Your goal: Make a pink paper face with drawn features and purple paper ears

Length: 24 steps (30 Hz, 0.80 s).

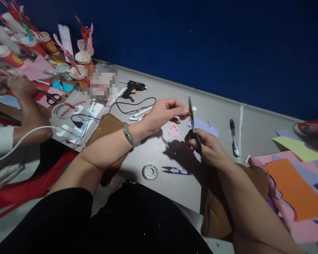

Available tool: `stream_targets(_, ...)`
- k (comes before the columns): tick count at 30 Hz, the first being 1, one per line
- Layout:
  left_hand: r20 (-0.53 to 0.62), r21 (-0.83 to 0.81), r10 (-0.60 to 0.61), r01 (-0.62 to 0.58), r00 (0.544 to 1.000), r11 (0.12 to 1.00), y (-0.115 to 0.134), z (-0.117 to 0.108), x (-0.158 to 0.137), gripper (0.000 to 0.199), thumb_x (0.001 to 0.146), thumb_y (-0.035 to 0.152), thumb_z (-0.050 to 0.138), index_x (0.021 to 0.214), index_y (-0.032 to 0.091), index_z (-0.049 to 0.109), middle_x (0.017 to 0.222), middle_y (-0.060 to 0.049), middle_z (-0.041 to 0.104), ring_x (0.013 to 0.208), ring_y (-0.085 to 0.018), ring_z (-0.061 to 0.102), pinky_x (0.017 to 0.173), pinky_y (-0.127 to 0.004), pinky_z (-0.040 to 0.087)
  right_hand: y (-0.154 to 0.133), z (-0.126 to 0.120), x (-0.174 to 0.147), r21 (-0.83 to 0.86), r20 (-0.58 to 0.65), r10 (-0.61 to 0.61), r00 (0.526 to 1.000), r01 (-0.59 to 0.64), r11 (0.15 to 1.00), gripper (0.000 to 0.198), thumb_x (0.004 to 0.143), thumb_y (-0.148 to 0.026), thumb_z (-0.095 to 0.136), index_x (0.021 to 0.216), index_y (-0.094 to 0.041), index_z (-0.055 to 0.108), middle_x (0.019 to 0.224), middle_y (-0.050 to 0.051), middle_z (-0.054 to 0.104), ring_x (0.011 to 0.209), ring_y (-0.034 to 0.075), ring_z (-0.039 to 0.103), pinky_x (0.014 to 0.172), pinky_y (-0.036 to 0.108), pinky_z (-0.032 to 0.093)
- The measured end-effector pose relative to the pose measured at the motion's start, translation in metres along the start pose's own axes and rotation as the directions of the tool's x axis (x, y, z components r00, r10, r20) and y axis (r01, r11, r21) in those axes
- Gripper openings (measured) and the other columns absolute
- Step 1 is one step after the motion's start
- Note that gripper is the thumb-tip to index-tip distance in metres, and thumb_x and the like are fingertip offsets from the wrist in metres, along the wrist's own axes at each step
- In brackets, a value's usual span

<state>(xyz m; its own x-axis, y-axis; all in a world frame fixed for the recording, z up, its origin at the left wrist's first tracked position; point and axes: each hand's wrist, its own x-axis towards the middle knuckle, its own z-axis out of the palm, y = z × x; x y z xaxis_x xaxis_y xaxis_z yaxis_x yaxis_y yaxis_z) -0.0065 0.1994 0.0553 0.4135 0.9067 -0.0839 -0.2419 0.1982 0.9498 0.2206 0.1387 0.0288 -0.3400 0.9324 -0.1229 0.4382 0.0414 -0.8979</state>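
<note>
Between the fingertips of my left hand (168, 114) is a small piece of orange paper (189, 111), pinched at the scissor blades. My right hand (206, 146) grips a pair of black-handled scissors (191, 116), their blades pointing up and meeting the orange piece. Below my hands a pink paper circle (174, 130) with two blue eye-like marks and an orange bit lies on the table. A purple sheet of paper (208, 127) lies behind my right hand. Nearer to me are a white tape roll (150, 171) and purple thread snips (177, 171).
A black glue gun (134, 88) with its cable lies at the back, beside markers. To the right are a black pen (234, 137), orange paper (296, 188) on pink sheets, and a red cup (314, 126). At left, a co-worker's hands (18, 83) are near several cups and scissors (53, 98).
</note>
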Motion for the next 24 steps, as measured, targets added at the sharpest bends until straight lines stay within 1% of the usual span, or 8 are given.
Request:
stream_targets(4,-0.006,0.001,0.007,-0.007,1.0,1.0,0.001,-0.001,0.002,0.02,0.091,0.026,0.083,0.079,0.02,0.067,0.083,0.0,0.076,0.083,-0.01,0.07,0.078,-0.026,0.055,-0.004,-0.004,-0.003,0.033,0.01,-0.052,0.999,0.052,0.998,0.056,0.086,-0.073,0.087,0.076,-0.025,0.06,0.072,0.0,0.063,0.068,0.018,0.055,0.066,0.033,0.045)
stream_targets(6,-0.029,0.016,-0.005,0.006,1.0,1.0,0.0,-0.004,0.004,0.02,0.091,0.027,0.083,0.08,0.02,0.068,0.084,-0.001,0.077,0.083,-0.01,0.071,0.078,-0.026,0.054,-0.006,-0.006,-0.005,0.061,0.113,-0.126,0.986,0.119,0.991,0.059,0.083,-0.071,0.092,0.073,-0.025,0.058,0.075,0.001,0.065,0.07,0.018,0.057,0.068,0.033,0.045)
stream_targets(8,-0.059,0.04,-0.017,0.019,0.998,0.999,0.0,-0.008,0.007,0.025,0.089,0.032,0.087,0.081,0.02,0.068,0.086,-0.001,0.079,0.084,-0.01,0.071,0.079,-0.025,0.053,-0.007,-0.007,-0.006,0.046,0.263,-0.169,0.95,0.162,0.986,0.056,0.083,-0.064,0.095,0.072,-0.025,0.056,0.074,0.001,0.064,0.071,0.018,0.057,0.067,0.032,0.044)
stream_targets(11,-0.103,0.068,-0.022,0.029,0.994,0.997,-0.002,-0.014,0.013,0.029,0.086,0.035,0.092,0.081,0.019,0.069,0.086,0.0,0.079,0.084,-0.01,0.07,0.08,-0.026,0.052,-0.005,-0.003,-0.005,-0.102,0.399,-0.15,0.905,0.206,0.973,0.041,0.088,-0.048,0.09,0.076,-0.025,0.058,0.074,0.0,0.064,0.07,0.017,0.054,0.067,0.031,0.041)
stream_targets(13,-0.127,0.082,-0.034,0.045,0.991,0.996,-0.004,-0.018,0.017,0.023,0.088,0.03,0.09,0.081,0.019,0.07,0.084,0.001,0.078,0.082,-0.01,0.069,0.081,-0.027,0.051,0.0,0.001,-0.003,-0.224,0.402,-0.126,0.907,0.231,0.947,0.03,0.088,-0.039,0.085,0.079,-0.025,0.06,0.076,0.0,0.065,0.07,0.018,0.054,0.068,0.032,0.04)
stream_targets(16,-0.151,0.102,-0.057,0.073,0.987,0.992,-0.007,-0.019,0.02,0.016,0.091,0.023,0.084,0.08,0.019,0.072,0.082,0.001,0.076,0.08,-0.011,0.068,0.082,-0.029,0.05,0.007,0.003,0.0,-0.331,0.374,-0.112,0.921,0.246,0.911,0.024,0.086,-0.031,0.082,0.081,-0.025,0.059,0.08,0.001,0.065,0.071,0.019,0.056,0.071,0.033,0.04)
stream_targets(21,-0.144,0.131,-0.098,0.117,0.985,0.985,-0.011,-0.013,0.019,0.018,0.092,0.018,0.081,0.077,0.018,0.072,0.08,0.001,0.075,0.078,-0.011,0.067,0.081,-0.03,0.049,0.013,0.0,0.001,-0.399,0.426,-0.034,0.904,0.221,0.89,0.017,0.081,-0.022,0.084,0.092,-0.025,0.073,0.1,0.006,0.072,0.087,0.023,0.066,0.079,0.036,0.048)
stream_targets(24,-0.108,0.176,-0.127,0.144,0.986,0.974,-0.011,-0.009,0.016,0.019,0.091,0.013,0.08,0.074,0.018,0.073,0.077,0.0,0.075,0.076,-0.01,0.066,0.076,-0.029,0.047,0.011,0.0,0.0,-0.37,0.437,-0.064,0.897,0.244,0.896,0.019,0.08,-0.031,0.092,0.091,-0.025,0.077,0.105,0.008,0.075,0.099,0.028,0.069,0.091,0.041,0.051)
